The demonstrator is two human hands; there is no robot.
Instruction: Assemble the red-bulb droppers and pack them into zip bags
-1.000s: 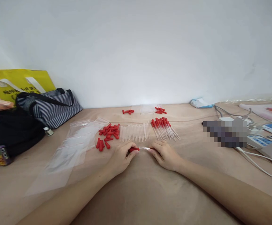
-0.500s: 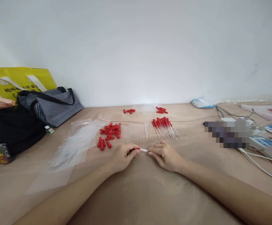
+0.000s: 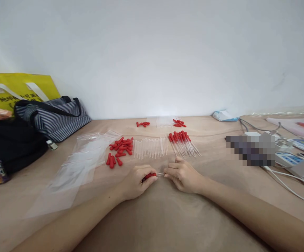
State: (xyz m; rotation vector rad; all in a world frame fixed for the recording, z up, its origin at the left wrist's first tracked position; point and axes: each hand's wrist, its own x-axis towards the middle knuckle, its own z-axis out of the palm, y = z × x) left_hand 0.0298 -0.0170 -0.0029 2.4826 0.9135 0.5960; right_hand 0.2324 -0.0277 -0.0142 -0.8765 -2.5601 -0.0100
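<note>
My left hand [image 3: 139, 182] is closed round a red rubber bulb [image 3: 149, 176]. From the bulb a thin clear tube [image 3: 160, 174] runs to my right hand [image 3: 181, 175], whose fingers pinch its other end. Beyond my hands lies a row of clear tubes [image 3: 150, 147]. Loose red bulbs [image 3: 120, 146] are heaped left of the row, and several tubes with red bulbs on their ends [image 3: 182, 141] lie fanned out at its right.
Clear plastic bags [image 3: 70, 168] spread over the cloth at left, near a small bottle [image 3: 51, 145] and a striped bag [image 3: 59, 117]. More red bulbs [image 3: 143, 124] lie near the wall. White cables [image 3: 285, 178] and a power strip [image 3: 288, 158] are at right.
My hands and the held bulb and tube have shifted slightly down in view. The background has moved a little to the left.
</note>
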